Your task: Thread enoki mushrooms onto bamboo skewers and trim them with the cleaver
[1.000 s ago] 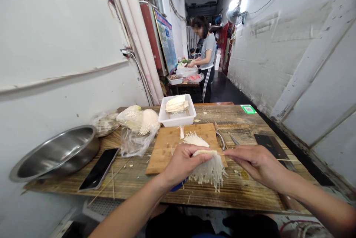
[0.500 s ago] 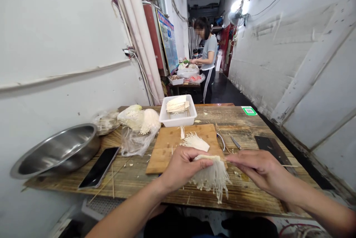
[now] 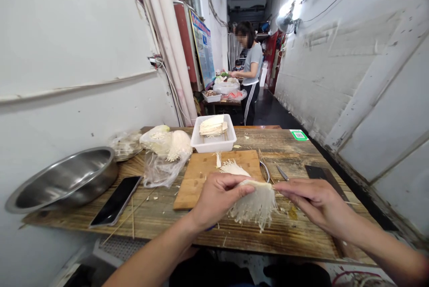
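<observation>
Enoki bunch (image 3: 254, 204) raised slightly, pinched in left hand (image 3: 216, 196), between both hands, right hand (image 3: 315, 198) pinching skewer (image 3: 274, 187)

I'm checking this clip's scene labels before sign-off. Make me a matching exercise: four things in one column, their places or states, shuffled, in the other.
Things
1. Left hand
2. Steel bowl
3. White tray
4. Phone

Places or states
A. Lying flat, dark screen up
B. Holding pale stalks inside its walls
C. Gripping a mushroom bunch that fans downward
D. Silver, at the left end of the table

Right pairs: 1-C, 2-D, 3-B, 4-A
</observation>
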Action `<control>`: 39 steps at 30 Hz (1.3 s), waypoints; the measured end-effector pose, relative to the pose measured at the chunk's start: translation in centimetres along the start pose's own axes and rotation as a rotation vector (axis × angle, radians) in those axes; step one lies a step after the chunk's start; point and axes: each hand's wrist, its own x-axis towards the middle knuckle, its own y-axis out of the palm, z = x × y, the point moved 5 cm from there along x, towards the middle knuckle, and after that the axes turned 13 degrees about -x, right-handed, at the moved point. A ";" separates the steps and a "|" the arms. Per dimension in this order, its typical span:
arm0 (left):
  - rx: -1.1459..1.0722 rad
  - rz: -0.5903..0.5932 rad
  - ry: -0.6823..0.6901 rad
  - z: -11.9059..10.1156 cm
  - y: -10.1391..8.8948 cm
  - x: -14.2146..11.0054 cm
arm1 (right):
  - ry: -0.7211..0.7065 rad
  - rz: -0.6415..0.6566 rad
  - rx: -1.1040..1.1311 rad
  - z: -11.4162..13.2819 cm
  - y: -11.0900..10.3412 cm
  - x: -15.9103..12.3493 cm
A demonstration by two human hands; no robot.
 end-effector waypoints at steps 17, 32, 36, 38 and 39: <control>-0.131 0.050 -0.096 1.0 1.8 0.0 | 0.022 0.018 -0.014 0.6 0.4 0.1; -0.242 -0.015 -0.128 2.0 0.1 0.8 | 0.070 0.036 -0.114 -0.9 -0.2 -0.3; -0.322 0.082 -0.236 2.9 0.5 1.0 | 0.089 0.012 -0.111 -1.3 0.1 -0.6; -0.317 0.103 -0.272 3.2 0.6 1.1 | 0.078 0.027 -0.105 -1.2 0.4 -0.5; -0.308 0.100 -0.276 3.3 0.6 1.1 | 0.073 0.033 -0.099 -1.0 0.5 -0.5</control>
